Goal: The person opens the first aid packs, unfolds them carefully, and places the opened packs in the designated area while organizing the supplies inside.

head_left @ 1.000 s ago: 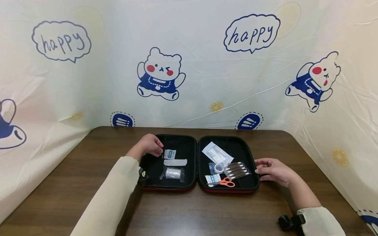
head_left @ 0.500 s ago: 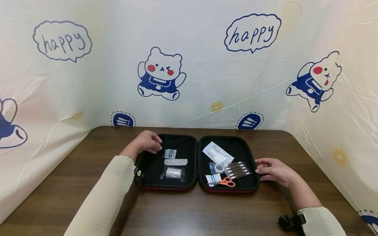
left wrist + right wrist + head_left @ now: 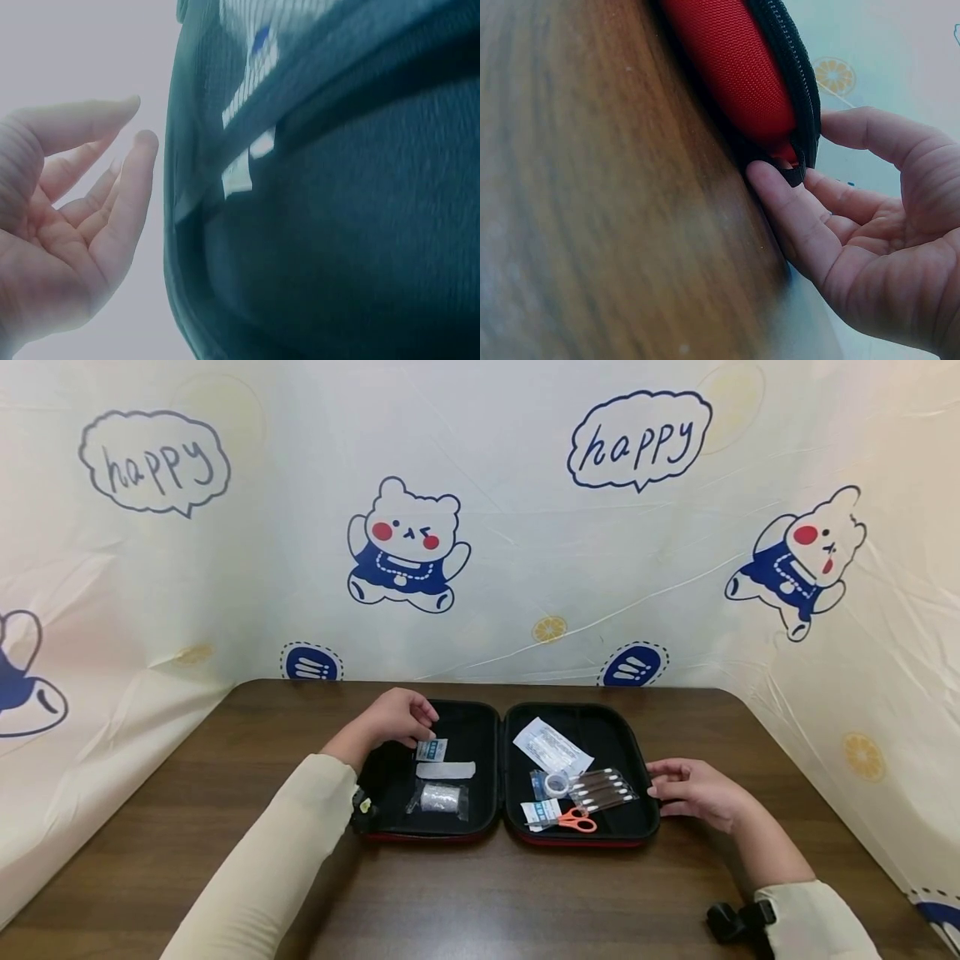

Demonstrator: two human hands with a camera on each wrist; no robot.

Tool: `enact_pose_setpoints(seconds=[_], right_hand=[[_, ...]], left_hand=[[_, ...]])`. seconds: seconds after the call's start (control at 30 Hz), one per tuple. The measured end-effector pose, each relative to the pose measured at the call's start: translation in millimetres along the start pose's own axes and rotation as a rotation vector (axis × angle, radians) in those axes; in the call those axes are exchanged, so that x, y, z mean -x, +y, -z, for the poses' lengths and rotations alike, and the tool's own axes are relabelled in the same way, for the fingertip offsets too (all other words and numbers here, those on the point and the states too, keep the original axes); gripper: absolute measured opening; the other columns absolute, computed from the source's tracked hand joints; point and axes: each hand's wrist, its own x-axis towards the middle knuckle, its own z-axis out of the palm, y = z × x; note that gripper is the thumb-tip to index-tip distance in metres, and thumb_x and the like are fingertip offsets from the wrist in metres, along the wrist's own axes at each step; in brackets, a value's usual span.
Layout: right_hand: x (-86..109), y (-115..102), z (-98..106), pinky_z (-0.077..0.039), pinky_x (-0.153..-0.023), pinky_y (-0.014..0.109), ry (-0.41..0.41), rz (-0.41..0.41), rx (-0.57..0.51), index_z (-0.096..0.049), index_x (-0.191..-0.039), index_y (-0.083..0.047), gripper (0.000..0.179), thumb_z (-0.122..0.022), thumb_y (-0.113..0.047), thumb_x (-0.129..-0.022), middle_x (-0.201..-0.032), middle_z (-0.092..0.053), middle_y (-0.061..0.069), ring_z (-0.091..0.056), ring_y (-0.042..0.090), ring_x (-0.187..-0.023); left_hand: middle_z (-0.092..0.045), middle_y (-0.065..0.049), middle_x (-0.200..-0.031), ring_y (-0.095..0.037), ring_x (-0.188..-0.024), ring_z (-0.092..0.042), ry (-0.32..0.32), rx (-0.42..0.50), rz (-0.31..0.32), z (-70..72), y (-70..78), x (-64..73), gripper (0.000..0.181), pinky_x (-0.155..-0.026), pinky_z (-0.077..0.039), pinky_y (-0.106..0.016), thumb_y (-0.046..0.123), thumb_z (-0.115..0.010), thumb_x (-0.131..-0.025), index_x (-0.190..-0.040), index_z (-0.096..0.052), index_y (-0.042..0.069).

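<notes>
A black-lined zip case (image 3: 607, 735) with a red outer shell lies spread open on the table. My left hand (image 3: 397, 718) hovers over the far left of its left half, thumb and fingers apart and holding nothing. Just below those fingertips in the head view is a small white-and-blue packet (image 3: 431, 750). Nearer me lie a white strip (image 3: 446, 770) and a clear-wrapped bandage roll (image 3: 441, 797). At the case's right edge, my right hand (image 3: 701, 793) grips the zipped rim, its fingertips by a black tab (image 3: 793, 176).
The right half holds a white paper packet (image 3: 551, 747), a tape roll (image 3: 556, 786), bagged cotton swabs (image 3: 603, 791), orange-handled scissors (image 3: 577, 821) and another small packet (image 3: 542, 812). A brown wooden table (image 3: 480, 902) lies beneath, with a printed curtain (image 3: 510, 527) behind.
My left hand first shifted slightly up and left, then moved right, over the small packet. My right hand stays at the case's right edge, and the contents lie as before.
</notes>
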Motion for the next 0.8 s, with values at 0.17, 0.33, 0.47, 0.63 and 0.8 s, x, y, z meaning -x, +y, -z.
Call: enact_pose_setpoints(seconds=[0.17, 0.33, 0.47, 0.63, 0.8], right_hand=[[-1.2, 0, 0, -0.055, -0.087, 0.042, -0.008, 0.003, -0.003, -0.030, -0.140, 0.016, 0.064, -0.064, -0.010, -0.093, -0.109, -0.060, 0.013, -0.060, 0.020, -0.097], [-0.7, 0, 1, -0.055, -0.086, 0.042, -0.019, 0.010, -0.005, -0.029, -0.140, 0.017, 0.063, -0.063, -0.009, -0.094, -0.108, -0.060, 0.012, -0.061, 0.019, -0.096], [0.1, -1, 2, -0.055, -0.086, 0.042, -0.019, 0.011, -0.004, -0.029, -0.140, 0.017, 0.063, -0.063, -0.009, -0.094, -0.107, -0.061, 0.011, -0.061, 0.019, -0.096], [-0.5, 0, 2, -0.055, -0.086, 0.042, -0.016, 0.010, -0.002, -0.029, -0.140, 0.017, 0.063, -0.063, -0.010, -0.094, -0.108, -0.061, 0.012, -0.061, 0.020, -0.097], [-0.6, 0, 2, -0.055, -0.087, 0.043, -0.017, 0.010, -0.002, -0.029, -0.141, 0.017, 0.064, -0.063, -0.010, -0.094, -0.109, -0.061, 0.012, -0.060, 0.020, -0.097]], left_hand=[[-0.064, -0.011, -0.093, -0.023, -0.083, -0.060, -0.013, -0.026, -0.039, -9.4, 10.3, 0.4, 0.023, -0.071, -0.058, -0.034, 0.003, -0.077, -0.082, -0.102, -0.067, 0.001], [-0.064, -0.008, -0.089, -0.021, -0.079, -0.060, -0.048, -0.053, -0.112, -21.6, 23.2, 0.5, 0.025, -0.071, -0.058, -0.038, 0.006, -0.078, -0.082, -0.104, -0.067, -0.001], [-0.064, -0.007, -0.088, -0.022, -0.077, -0.062, -0.083, -0.084, -0.156, -30.2, 37.0, 1.0, 0.022, -0.068, -0.058, -0.037, 0.005, -0.078, -0.082, -0.101, -0.068, 0.001], [-0.064, -0.005, -0.087, -0.018, -0.076, -0.062, -0.116, -0.142, -0.205, -38.0, 54.1, -1.4, 0.017, -0.064, -0.057, -0.030, 0.006, -0.079, -0.081, -0.094, -0.069, 0.006], [-0.064, -0.004, -0.087, -0.017, -0.076, -0.061, -0.159, -0.175, -0.237, -48.7, 67.5, -2.9, 0.018, -0.062, -0.057, -0.028, 0.005, -0.079, -0.081, -0.096, -0.069, 0.004]])
